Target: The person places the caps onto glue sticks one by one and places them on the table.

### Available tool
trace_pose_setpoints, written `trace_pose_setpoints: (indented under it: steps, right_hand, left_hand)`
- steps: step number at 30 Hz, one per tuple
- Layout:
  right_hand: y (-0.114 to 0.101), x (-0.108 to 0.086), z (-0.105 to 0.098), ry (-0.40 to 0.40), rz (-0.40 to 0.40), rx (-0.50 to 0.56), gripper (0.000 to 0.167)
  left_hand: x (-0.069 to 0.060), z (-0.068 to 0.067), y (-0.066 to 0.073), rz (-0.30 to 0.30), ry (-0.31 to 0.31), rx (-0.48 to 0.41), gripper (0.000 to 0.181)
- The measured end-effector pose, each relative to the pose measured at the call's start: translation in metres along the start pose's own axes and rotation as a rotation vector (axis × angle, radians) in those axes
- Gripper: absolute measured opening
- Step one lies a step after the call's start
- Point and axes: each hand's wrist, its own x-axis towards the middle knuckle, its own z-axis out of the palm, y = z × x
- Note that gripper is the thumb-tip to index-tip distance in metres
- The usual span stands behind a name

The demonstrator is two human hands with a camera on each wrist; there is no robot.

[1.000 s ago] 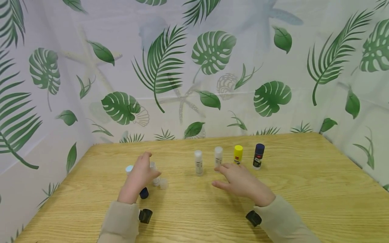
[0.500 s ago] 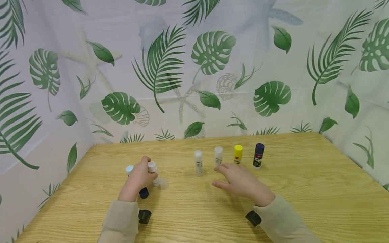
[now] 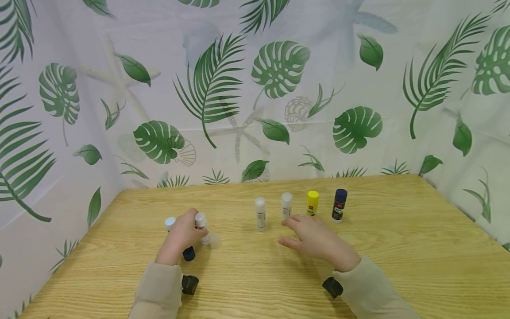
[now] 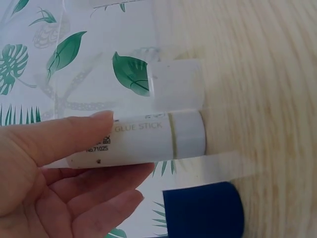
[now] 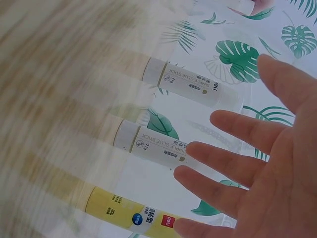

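Note:
In the head view my left hand (image 3: pixel 184 232) holds a white glue stick (image 3: pixel 201 223) upright on the table, thumb on one side and fingers on the other. The left wrist view shows the label on this glue stick (image 4: pixel 143 136). A translucent cap (image 3: pixel 215 241) stands right beside it. A dark blue cap (image 3: pixel 189 254) sits nearer me, and a light-blue-topped piece (image 3: pixel 170 222) is partly hidden behind the hand. My right hand (image 3: pixel 314 237) hovers with fingers spread and grips nothing, in front of a white glue stick (image 3: pixel 286 204) and a yellow glue stick (image 3: pixel 312 202).
Another white glue stick (image 3: pixel 260 215) stands near the middle of the wooden table (image 3: pixel 255 274). At the right end of the row is a dark blue glue stick (image 3: pixel 338 206). A leaf-patterned cloth (image 3: pixel 255 110) encloses the table's back and sides.
My left hand has lowered slightly and closed its thumb and fingers on the white glue stick. The right hand has stayed in place.

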Motion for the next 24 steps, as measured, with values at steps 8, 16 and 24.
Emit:
trace_pose_setpoints:
  steps: [8, 16, 24]
  right_hand:
    - [0.0, 0.0, 0.002, 0.003, -0.001, 0.002, 0.05]
    - [0.001, -0.001, 0.002, 0.004, 0.008, 0.009, 0.051]
    - [0.001, -0.001, 0.001, -0.01, 0.019, 0.025, 0.052]
  left_hand:
    - [0.0, -0.005, 0.003, 0.012, 0.003, -0.021, 0.021]
    - [-0.004, -0.011, 0.012, 0.051, 0.049, -0.01, 0.02]
    - [-0.006, -0.011, 0.013, 0.048, 0.042, 0.007, 0.019]
